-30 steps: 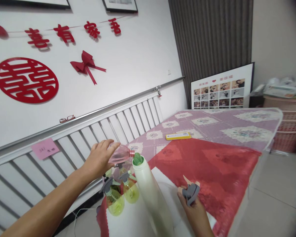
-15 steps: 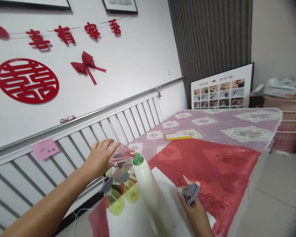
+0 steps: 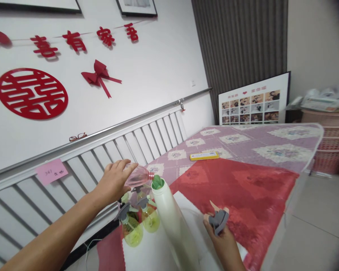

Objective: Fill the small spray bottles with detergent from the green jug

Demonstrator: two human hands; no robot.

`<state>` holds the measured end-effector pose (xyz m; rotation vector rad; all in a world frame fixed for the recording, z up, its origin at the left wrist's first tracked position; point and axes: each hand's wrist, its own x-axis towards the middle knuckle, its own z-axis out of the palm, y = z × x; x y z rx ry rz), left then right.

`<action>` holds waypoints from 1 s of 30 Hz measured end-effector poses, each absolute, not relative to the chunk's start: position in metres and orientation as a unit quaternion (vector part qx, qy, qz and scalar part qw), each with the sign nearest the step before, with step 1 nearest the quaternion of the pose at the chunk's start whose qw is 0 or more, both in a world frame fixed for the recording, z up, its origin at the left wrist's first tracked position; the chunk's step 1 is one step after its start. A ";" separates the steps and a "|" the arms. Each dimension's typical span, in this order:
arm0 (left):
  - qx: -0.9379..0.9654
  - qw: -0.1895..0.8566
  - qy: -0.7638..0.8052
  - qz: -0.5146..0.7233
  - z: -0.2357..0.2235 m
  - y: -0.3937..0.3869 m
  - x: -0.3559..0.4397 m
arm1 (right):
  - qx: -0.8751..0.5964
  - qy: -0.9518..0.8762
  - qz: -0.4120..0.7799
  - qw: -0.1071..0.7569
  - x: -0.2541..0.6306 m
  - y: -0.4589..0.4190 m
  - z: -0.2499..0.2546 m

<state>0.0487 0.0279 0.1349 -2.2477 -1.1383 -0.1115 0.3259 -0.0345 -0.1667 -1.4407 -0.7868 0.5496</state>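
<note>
My left hand (image 3: 114, 180) is wrapped round a clear pinkish bottle (image 3: 139, 175) tipped on its side. Its neck meets a green piece (image 3: 157, 181) at the mouth of a tall pale-green container (image 3: 173, 222); whether liquid is passing cannot be made out. Lower right, the fingers of my right hand (image 3: 224, 233) are closed on a grey spray trigger head (image 3: 219, 221). Left of the container stand several spray bottles with grey heads, among them a front one (image 3: 132, 232) and one beside it (image 3: 151, 219), both holding yellow-green liquid.
A white sheet (image 3: 147, 251) lies under the bottles, over a red cloth (image 3: 243, 188) on the purple patterned table cover (image 3: 243, 148). A yellow flat case (image 3: 204, 156) rests farther back. The white radiator (image 3: 101, 158) runs along the left; pink baskets (image 3: 330, 150) stand at right.
</note>
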 end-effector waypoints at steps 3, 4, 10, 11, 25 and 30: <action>-0.849 0.308 -0.428 -0.039 0.135 0.029 0.049 | -0.630 -0.341 0.232 0.658 0.326 -0.035 -0.167; -0.849 0.308 -0.428 -0.037 0.136 0.029 0.049 | -0.628 -0.340 0.229 0.661 0.326 -0.035 -0.167; -0.846 0.317 -0.427 -0.024 0.137 0.029 0.050 | -0.627 -0.331 0.232 0.666 0.325 -0.035 -0.167; -0.846 0.318 -0.427 -0.022 0.138 0.029 0.051 | -0.628 -0.329 0.234 0.665 0.325 -0.035 -0.167; -0.845 0.328 -0.422 -0.019 0.140 0.026 0.053 | -0.631 -0.337 0.240 0.656 0.326 -0.036 -0.166; -0.845 0.335 -0.416 -0.018 0.141 0.025 0.055 | -0.627 -0.340 0.235 0.660 0.326 -0.033 -0.173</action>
